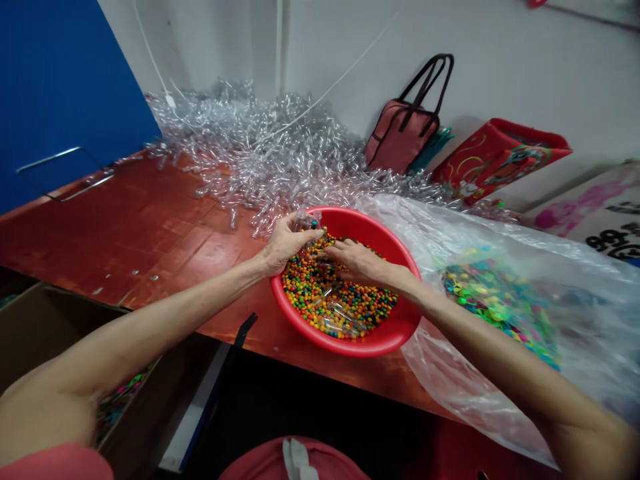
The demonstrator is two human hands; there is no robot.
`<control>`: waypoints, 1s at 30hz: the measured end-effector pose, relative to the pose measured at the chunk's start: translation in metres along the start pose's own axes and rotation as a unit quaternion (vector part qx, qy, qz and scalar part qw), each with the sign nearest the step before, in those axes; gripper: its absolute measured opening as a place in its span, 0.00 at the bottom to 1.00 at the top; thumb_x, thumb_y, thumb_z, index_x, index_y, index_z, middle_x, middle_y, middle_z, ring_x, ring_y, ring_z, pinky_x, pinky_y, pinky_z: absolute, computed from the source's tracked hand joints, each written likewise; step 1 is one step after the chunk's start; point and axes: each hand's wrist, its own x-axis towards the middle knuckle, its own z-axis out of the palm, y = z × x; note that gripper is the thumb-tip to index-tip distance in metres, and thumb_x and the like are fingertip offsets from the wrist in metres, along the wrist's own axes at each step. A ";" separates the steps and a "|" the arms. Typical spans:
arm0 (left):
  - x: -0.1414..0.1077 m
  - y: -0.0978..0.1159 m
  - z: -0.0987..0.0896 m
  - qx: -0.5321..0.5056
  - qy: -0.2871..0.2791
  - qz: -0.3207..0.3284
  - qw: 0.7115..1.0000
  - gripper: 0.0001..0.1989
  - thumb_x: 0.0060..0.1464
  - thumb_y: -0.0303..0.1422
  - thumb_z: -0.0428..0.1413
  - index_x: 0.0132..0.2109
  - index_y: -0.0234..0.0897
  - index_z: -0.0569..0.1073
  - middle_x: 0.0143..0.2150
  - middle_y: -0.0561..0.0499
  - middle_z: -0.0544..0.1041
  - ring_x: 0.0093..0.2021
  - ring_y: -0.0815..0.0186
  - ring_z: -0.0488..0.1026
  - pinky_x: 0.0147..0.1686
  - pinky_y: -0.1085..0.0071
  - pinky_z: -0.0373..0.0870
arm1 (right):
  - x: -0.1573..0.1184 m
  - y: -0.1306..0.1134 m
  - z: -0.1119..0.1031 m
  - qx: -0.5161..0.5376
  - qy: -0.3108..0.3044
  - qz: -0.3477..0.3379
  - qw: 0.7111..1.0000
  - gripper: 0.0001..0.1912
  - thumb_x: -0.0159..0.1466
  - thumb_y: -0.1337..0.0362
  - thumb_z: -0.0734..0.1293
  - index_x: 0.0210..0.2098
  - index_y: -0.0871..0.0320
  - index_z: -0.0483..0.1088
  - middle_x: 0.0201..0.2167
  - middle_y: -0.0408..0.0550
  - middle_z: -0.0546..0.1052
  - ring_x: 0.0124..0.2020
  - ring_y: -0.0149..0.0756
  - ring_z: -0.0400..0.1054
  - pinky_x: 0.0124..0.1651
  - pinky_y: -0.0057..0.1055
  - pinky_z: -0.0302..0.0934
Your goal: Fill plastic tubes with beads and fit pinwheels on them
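Observation:
A red plastic basin (407, 330) holds many small round beads (305, 300) in yellow, orange, green and blue. My left hand (290, 243) is closed around a bunch of clear plastic tubes (309, 219) at the basin's far left rim. A few coloured beads show in or against those tubes. My right hand (357, 261) reaches in over the right rim, palm down, its fingers stretched over the beads toward my left hand. The fingertips are slightly blurred. Several more clear tubes (343, 320) lie on the beads near the front of the basin.
A large heap of clear tubes (280, 147) spreads along the wall on the red table (200, 233). To the right lies a clear plastic bag (500, 300) with colourful pieces. Behind stand a pink handbag (400, 137) and a red bag (495, 160). Lower left is a cardboard box (60, 327).

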 end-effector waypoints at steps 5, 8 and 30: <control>0.000 0.002 0.001 -0.004 -0.008 -0.002 1.000 0.16 0.42 0.35 0.70 0.37 0.36 0.76 0.34 0.51 0.78 0.33 0.67 0.72 0.34 0.69 0.71 | 0.025 -0.023 0.023 -0.056 -0.017 0.033 0.998 0.22 0.74 0.70 0.55 0.63 0.60 0.69 0.59 0.65 0.71 0.56 0.53 0.65 0.48 0.43 0.67; 0.002 0.001 0.001 0.005 0.000 0.010 1.000 0.15 0.41 0.34 0.69 0.37 0.36 0.76 0.34 0.52 0.78 0.35 0.67 0.72 0.38 0.68 0.71 | 0.037 -0.032 0.029 -0.072 -0.012 -0.016 0.997 0.23 0.74 0.71 0.55 0.64 0.58 0.69 0.61 0.64 0.70 0.59 0.56 0.63 0.52 0.47 0.68; 0.020 -0.028 0.011 0.318 -0.213 -0.028 0.924 0.09 0.31 0.23 0.64 0.22 0.41 0.76 0.18 0.56 0.70 0.22 0.67 0.65 0.24 0.73 0.57 | -0.047 -0.007 -0.016 0.634 -0.025 -0.043 0.772 0.32 0.56 0.57 0.77 0.57 0.55 0.68 0.58 0.53 0.76 0.58 0.43 0.70 0.61 0.44 0.66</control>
